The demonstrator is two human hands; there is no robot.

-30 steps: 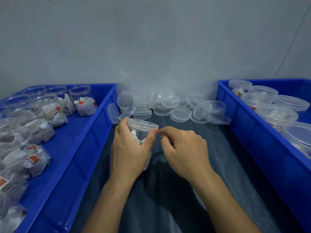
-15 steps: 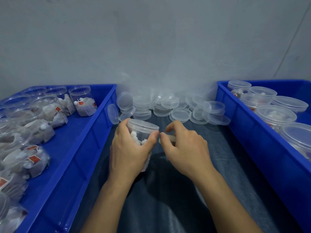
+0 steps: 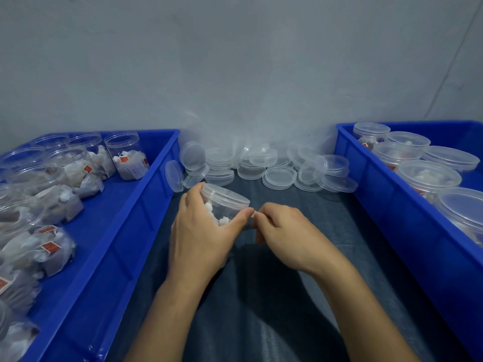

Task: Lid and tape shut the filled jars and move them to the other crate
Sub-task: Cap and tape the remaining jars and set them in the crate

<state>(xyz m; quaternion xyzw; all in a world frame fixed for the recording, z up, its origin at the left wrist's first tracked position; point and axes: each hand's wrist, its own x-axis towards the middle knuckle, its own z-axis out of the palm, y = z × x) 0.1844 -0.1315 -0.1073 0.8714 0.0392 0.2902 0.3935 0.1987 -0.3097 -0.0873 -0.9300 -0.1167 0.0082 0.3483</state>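
My left hand (image 3: 201, 231) grips a clear lidded jar (image 3: 222, 202) with white contents, tilted above the dark cloth between the crates. My right hand (image 3: 285, 231) sits just right of the jar with curled fingers, its fingertips pinching something small and pale, likely tape, beside my left thumb at the jar's lid edge. The tape itself is barely visible. The left blue crate (image 3: 146, 205) holds several open filled jars (image 3: 125, 155). The right blue crate (image 3: 371, 194) holds several lidded jars (image 3: 428, 176).
A heap of loose clear lids (image 3: 277, 176) lies on the cloth against the grey wall, between the two crates. Dark cloth (image 3: 274, 309) covers the surface under my forearms.
My right hand drew slightly away from the jar half a second ago, then came back so its fingertips meet my left thumb at the lid edge. The jar stayed held in place.
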